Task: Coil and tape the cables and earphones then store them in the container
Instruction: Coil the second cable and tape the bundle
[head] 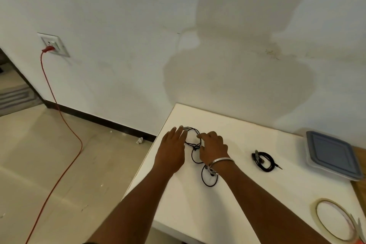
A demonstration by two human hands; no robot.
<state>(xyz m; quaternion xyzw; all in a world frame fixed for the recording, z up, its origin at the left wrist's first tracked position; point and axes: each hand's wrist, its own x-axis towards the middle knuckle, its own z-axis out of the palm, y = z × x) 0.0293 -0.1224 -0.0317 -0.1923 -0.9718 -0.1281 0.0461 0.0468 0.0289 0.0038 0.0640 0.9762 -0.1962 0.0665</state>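
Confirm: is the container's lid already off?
No, the blue lid sits flat on the container at the table's far right, and neither hand is near it.

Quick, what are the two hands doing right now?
Left hand: open, fingers straight, over the loose black cable, holding nothing.
Right hand: fingers curled down on that cable; whether it grips cannot be told.

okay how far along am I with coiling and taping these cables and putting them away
Partly done: one black cable already lies coiled on the white table; tape on it can't be seen. In hand: your left hand and right hand are on the loose black earphones, still uncoiled. Left: tape from the roll, then both into the closed blue-lidded container.
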